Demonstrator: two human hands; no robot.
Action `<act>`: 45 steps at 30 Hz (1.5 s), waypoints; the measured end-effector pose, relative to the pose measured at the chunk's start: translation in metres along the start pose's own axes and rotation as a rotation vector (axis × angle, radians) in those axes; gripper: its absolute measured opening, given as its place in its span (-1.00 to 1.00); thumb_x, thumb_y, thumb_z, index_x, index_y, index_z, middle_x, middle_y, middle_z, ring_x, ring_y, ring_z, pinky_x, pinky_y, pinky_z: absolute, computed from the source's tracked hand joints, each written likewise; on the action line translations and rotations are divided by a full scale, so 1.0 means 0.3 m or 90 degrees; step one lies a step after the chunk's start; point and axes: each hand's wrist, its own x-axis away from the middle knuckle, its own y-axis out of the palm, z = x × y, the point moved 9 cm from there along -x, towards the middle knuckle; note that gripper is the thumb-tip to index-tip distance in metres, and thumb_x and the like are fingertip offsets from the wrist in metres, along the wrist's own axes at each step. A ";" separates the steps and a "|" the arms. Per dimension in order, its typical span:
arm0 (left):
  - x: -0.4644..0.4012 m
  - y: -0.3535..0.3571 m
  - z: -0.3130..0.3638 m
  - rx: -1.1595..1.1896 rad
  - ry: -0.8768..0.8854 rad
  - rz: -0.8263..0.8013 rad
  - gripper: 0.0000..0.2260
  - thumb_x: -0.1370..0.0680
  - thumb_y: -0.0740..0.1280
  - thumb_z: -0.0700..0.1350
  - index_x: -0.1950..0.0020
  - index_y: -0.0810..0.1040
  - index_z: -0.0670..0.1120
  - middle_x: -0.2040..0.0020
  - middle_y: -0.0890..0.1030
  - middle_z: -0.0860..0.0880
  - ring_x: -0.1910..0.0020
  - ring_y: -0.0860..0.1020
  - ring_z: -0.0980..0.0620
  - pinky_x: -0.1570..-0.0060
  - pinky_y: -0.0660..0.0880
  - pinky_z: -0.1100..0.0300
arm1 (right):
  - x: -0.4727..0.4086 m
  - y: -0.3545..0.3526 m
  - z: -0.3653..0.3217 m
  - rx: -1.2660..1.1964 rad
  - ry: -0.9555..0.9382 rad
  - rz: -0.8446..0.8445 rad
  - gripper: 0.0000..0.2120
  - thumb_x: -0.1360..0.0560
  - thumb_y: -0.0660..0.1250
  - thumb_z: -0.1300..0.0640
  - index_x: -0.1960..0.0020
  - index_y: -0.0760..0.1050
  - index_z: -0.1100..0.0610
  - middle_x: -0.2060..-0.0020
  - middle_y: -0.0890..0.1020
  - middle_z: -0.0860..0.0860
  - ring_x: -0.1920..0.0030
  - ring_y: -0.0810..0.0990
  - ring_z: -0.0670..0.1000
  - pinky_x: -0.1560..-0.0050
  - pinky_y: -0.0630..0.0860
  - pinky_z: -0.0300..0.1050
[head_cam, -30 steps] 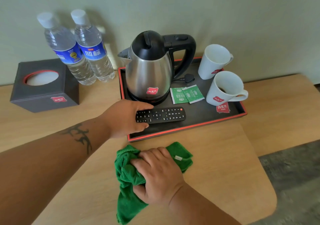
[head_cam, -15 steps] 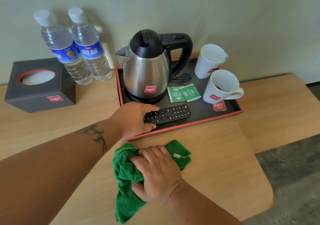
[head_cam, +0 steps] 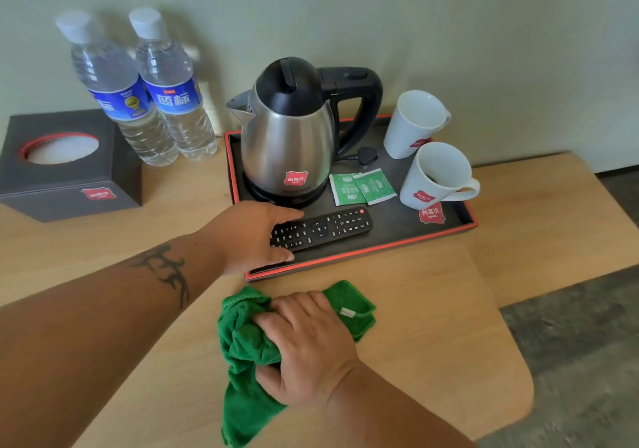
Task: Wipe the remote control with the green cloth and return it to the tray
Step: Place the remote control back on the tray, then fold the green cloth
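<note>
At the far left, a dark tissue box [head_cam: 65, 167] is set on the wooden table [head_cam: 432, 309]. Just beside it, two water bottles [head_cam: 145, 88] with blue labels are stood close together by the wall.

Next, the left hand [head_cam: 249, 236] is seen reaching over the near left corner of the tray [head_cam: 380, 249]. The left end of the remote control [head_cam: 321, 229] is gripped by it, with the thumb on the near edge and the fingers on the far edge. The remote control is found inside the tray, near the front rim, with its buttons facing up. Whether it is lying flat on the tray floor or lifted a little cannot be told. Its long side is laid left to right, almost along the front rim. The end with the small red button is pointed to the right and tipped a bit away from the person.

Behind the remote control, a shiny kettle [head_cam: 290, 136] with a black lid is stood on the tray. To its right, two green packets [head_cam: 361, 186] are laid flat, and then two white mugs [head_cam: 432, 157] are placed at the right end.

In front of the tray, the green cloth [head_cam: 245, 344] is bunched up on the table. It is squeezed tight in the right hand [head_cam: 307, 344], with some cloth sticking out on both sides.
</note>
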 end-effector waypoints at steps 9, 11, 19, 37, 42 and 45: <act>0.025 -0.007 -0.021 0.012 -0.001 0.000 -0.33 -0.43 0.50 0.08 -0.50 0.37 0.09 -0.41 0.52 0.06 -0.37 0.47 0.06 -0.27 0.32 0.26 | -0.001 0.006 0.000 0.004 0.003 0.004 -0.57 -0.38 0.34 -0.15 -0.15 0.53 0.07 0.05 0.52 0.03 0.03 0.46 0.14 -0.07 0.37 0.07; 0.039 -0.018 -0.026 0.031 -0.008 0.020 -0.32 -0.41 0.51 0.12 -0.49 0.40 0.07 -0.40 0.53 0.04 -0.36 0.46 0.04 -0.27 0.31 0.25 | -0.002 0.006 -0.001 0.006 0.002 0.007 -0.56 -0.38 0.33 -0.16 -0.15 0.53 0.07 0.05 0.53 0.03 0.03 0.46 0.14 -0.07 0.37 0.07; 0.341 0.049 -0.167 0.370 -0.272 0.090 -0.90 -0.51 0.42 0.07 0.04 0.66 0.09 0.13 0.67 0.11 0.17 0.59 0.20 0.09 0.44 0.24 | -0.003 -0.003 -0.001 0.023 0.010 0.009 -0.51 -0.36 0.34 -0.19 -0.17 0.54 0.08 0.03 0.55 0.03 0.02 0.48 0.13 -0.09 0.41 0.07; 0.849 -0.037 -0.073 0.736 -0.301 -0.103 -0.52 -0.35 0.62 -0.09 -0.23 0.61 -0.06 -0.16 0.70 -0.05 -0.15 0.66 -0.05 -0.24 0.53 -0.07 | -0.058 -0.179 -0.305 -0.939 0.514 -0.065 -0.49 -0.44 0.40 -0.29 -0.06 0.70 0.13 -0.03 0.74 0.13 -0.09 0.71 0.17 -0.25 0.55 0.20; 0.966 -0.277 -0.118 0.730 -0.234 -0.043 -0.64 -0.43 0.54 -0.18 -0.21 0.63 -0.09 -0.14 0.71 -0.08 -0.17 0.65 -0.08 -0.22 0.54 0.04 | -0.143 -0.369 -0.385 -0.820 0.439 -0.064 -0.66 -0.48 0.41 -0.15 -0.02 0.71 0.11 0.01 0.74 0.15 -0.06 0.71 0.20 -0.24 0.55 0.20; 1.016 -0.430 -0.136 0.728 -0.191 0.010 -0.66 -0.43 0.52 -0.20 -0.20 0.62 -0.11 -0.13 0.71 -0.12 -0.14 0.67 -0.12 -0.20 0.56 -0.04 | -0.156 -0.422 -0.385 -0.724 0.425 -0.079 -0.87 -0.50 0.43 0.24 -0.04 0.68 0.17 0.03 0.74 0.20 0.00 0.71 0.19 -0.15 0.61 0.15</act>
